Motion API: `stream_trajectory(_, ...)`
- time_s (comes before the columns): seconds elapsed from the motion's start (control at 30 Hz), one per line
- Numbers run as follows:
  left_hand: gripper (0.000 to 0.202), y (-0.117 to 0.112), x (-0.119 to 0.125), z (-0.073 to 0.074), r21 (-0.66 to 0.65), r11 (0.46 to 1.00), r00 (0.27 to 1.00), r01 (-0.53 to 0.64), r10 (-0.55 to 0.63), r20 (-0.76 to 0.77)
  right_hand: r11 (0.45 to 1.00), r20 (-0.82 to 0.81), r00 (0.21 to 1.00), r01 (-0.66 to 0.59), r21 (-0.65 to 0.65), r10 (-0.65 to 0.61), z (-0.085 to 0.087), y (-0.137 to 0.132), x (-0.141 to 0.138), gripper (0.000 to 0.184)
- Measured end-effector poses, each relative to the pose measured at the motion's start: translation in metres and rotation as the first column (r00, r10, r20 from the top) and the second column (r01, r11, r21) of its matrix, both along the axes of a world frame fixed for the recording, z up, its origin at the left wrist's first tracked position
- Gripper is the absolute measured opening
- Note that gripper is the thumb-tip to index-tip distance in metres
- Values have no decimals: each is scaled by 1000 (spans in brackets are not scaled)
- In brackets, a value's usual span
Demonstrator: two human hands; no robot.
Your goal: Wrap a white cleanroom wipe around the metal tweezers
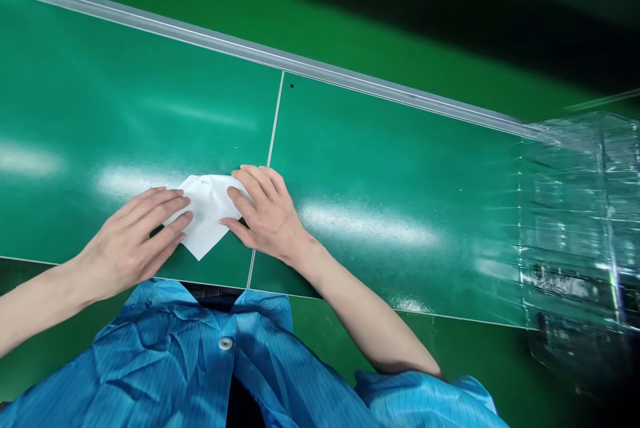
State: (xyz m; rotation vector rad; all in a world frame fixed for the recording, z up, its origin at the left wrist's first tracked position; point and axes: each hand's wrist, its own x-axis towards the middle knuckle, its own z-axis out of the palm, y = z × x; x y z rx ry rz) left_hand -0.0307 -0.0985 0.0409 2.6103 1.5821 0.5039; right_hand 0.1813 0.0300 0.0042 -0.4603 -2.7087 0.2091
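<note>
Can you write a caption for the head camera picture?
Both hands, left and right, press a white sheet flat on a green table.

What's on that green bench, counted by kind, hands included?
White sheet: 1, flat on the green bench
Hands: 2, left hand and right hand, both pressing on the sheet
Stack of clear plastic trays: 1, at the right edge
Total: 4

Hidden: your left hand and right hand each cover a corner of the white sheet; what lies under the fingers cannot be told. Cut off: your forearms, at the left edge and behind the blue coat. Blurred: the stack of clear plastic trays on your surface, cropped at the right edge; contents unreadable.
</note>
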Motion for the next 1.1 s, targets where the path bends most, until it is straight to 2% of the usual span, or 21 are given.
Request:
stream_trajectory(0.07,31,3,1,-7,-12,998,998,60,-59,28,1000,18,1000,-3,-22,4,-4,-2,-1,27)
stream_trajectory(0.17,28,9,1,-15,-13,999,996,50,-49,69,994,-29,999,26,-102,-29,-8,-5,-3,16)
stream_trajectory(0.23,24,16,0,-17,1,1000,994,-29,28,109,979,-93,994,47,-197,-66,-9,-6,-4,17)
stream_trajectory(0.33,17,32,0,-15,4,977,967,-214,211,144,931,-157,979,67,-359,-131,-6,-6,-6,15)
stream_trajectory(0.4,20,44,2,-15,-26,953,944,-303,304,129,901,-165,974,72,-427,-156,-1,-5,-6,15)
stream_trajectory(0.47,27,53,4,-15,-80,937,933,-339,346,96,888,-153,976,73,-455,-158,4,-3,-5,15)
stream_trajectory(0.63,31,63,7,-19,-163,922,931,-351,362,40,882,-155,970,97,-461,-187,14,2,-1,21)
stream_trajectory(0.73,29,65,7,-21,-198,915,933,-352,360,5,900,-128,970,136,-413,-205,15,7,-9,25)
stream_trajectory(0.83,25,68,6,-24,-200,920,939,-338,343,-7,929,40,987,163,-332,-159,13,11,-25,24)
stream_trajectory(0.93,23,70,6,-27,-173,934,948,-314,319,7,943,225,968,173,-283,-110,11,14,-41,14)
stream_trajectory(1.1,22,69,9,-27,-121,945,942,-303,316,112,931,328,940,198,-308,-92,17,14,-49,14)
